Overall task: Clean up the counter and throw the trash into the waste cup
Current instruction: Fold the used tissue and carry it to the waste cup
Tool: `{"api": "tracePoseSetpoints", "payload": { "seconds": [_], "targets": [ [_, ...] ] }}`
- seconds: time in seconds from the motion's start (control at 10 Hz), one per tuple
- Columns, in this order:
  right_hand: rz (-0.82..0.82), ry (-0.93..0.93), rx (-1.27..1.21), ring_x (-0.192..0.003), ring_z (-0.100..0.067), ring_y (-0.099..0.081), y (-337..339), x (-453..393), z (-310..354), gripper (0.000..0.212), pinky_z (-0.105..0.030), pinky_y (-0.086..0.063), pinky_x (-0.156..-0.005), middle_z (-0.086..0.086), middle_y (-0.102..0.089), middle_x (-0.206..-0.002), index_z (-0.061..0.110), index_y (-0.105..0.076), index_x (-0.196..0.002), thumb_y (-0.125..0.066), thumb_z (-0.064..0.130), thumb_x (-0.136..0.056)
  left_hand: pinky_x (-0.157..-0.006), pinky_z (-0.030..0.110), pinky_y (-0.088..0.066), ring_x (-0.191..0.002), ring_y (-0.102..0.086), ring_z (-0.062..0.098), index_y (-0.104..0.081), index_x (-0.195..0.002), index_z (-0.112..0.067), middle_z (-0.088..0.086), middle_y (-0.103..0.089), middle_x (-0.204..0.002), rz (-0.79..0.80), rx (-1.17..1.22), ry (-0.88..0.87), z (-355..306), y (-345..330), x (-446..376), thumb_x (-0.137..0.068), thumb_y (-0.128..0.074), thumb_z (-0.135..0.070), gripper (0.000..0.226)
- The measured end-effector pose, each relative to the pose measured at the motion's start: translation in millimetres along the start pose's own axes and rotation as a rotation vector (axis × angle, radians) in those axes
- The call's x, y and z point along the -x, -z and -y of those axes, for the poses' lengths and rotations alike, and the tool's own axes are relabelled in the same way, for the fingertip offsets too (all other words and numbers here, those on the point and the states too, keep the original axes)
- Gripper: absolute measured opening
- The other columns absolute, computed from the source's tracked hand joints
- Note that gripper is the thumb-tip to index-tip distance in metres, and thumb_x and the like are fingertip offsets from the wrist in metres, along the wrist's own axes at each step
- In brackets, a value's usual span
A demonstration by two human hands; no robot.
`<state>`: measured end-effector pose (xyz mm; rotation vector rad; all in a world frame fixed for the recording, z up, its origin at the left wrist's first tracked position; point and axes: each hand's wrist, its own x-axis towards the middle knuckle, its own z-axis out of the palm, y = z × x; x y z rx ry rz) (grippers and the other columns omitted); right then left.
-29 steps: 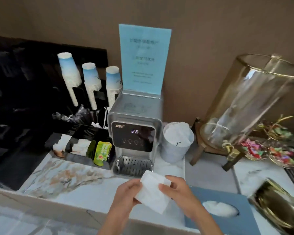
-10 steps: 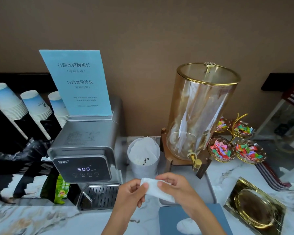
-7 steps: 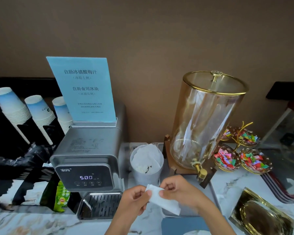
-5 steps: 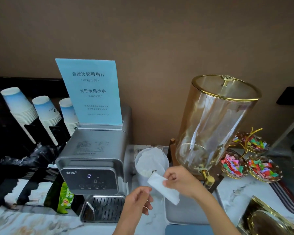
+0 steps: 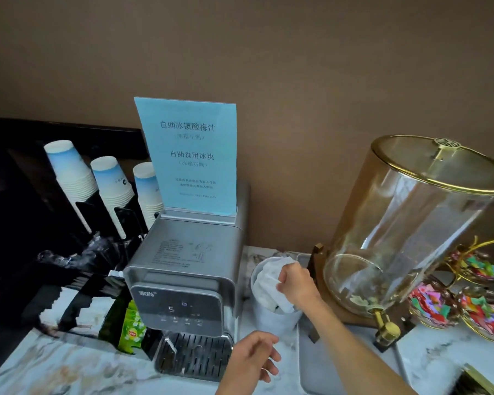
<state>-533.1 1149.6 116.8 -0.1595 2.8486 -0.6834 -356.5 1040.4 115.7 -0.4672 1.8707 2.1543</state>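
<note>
Right hand (image 5: 295,283) pinches tissue (image 5: 268,283) at waste cup (image 5: 271,317) rim; left hand (image 5: 254,356) empty, fingers loose.

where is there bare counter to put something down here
Bare marble lies front left, bordered by the tea packets and the dispenser's drip tray. The grey tray beside the waste cup is mostly clear. Far right is crowded with candy dishes.

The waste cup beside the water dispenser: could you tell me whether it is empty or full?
Nearly full: crumpled white tissue fills the waste cup to its rim, where the right hand is pressing.
</note>
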Motion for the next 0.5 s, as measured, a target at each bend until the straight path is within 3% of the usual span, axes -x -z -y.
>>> {"api": "tracePoseSetpoints", "payload": {
  "seconds": [0.2,0.4,0.5],
  "targets": [
    [0.043,0.063,0.07,-0.092,-0.027,-0.06,-12,-10,-8,0.01,-0.034,-0.051,-0.074,-0.012,-0.068,-0.108,0.014,-0.061,-0.092,-0.067,0.016,-0.084,-0.049,0.025,-0.041,-0.055,-0.058,0.022,-0.065,-0.099,-0.002,0.009,-0.067,-0.07,-0.01,0.029,0.001,2,2,-2,-0.098,-0.047,-0.007,0.019],
    [-0.009,0.089,-0.037,-0.107,-0.028,-0.062,-10,-8,-19,0.025,-0.03,-0.05,-0.079,-0.012,-0.063,-0.122,0.012,-0.062,-0.113,-0.066,0.011,-0.088,-0.05,0.026,-0.042,-0.056,-0.058,0.023,-0.066,-0.099,-0.005,0.007,-0.068,-0.069,-0.013,0.045,0.01,4,1,-4,-0.097,-0.048,-0.008,0.018],
    [-0.084,0.096,-0.178,-0.098,-0.022,-0.065,2,1,-19,0.021,-0.024,-0.05,-0.08,-0.008,-0.068,-0.115,0.013,-0.066,-0.109,-0.068,0.01,-0.088,-0.05,0.026,-0.043,-0.055,-0.058,0.022,-0.066,-0.099,-0.005,0.006,-0.069,-0.069,-0.006,0.063,0.004,5,-1,-6,-0.097,-0.048,-0.006,0.018]
  ]
}}
